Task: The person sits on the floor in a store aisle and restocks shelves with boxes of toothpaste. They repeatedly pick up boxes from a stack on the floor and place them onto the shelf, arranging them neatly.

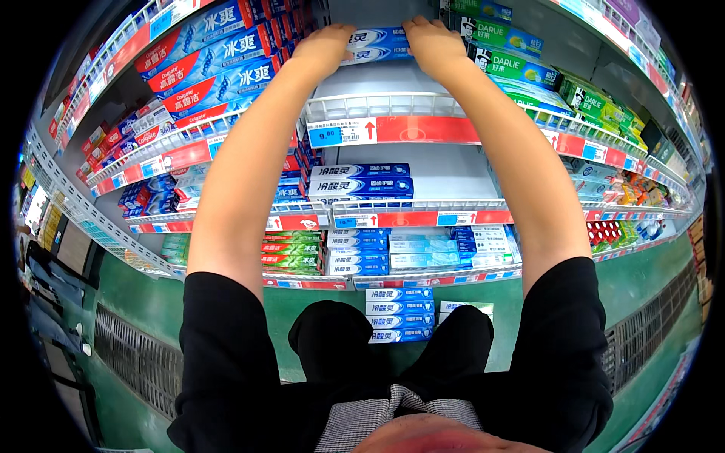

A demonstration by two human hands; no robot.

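Observation:
Both arms reach forward into a wire-fronted store shelf (391, 79). My left hand (324, 50) grips the left end of a small stack of blue-and-white toothpaste boxes (382, 37). At the right end of the same stack, my right hand (435, 47) holds on with its fingers over the far side. The boxes lie flat, one above another, level with the shelf. Colgate toothpaste boxes (209, 62) rise in a stack left of my left hand. Darlie toothpaste boxes (510, 59) are piled close to my right hand.
A white wire rail (391, 105) with a red price strip (425, 130) runs along the shelf front. More toothpaste boxes (362, 184) lie one shelf lower. On the green floor, a stack of toothpaste boxes (399, 316) stands between my knees. People's legs (56, 308) show at far left.

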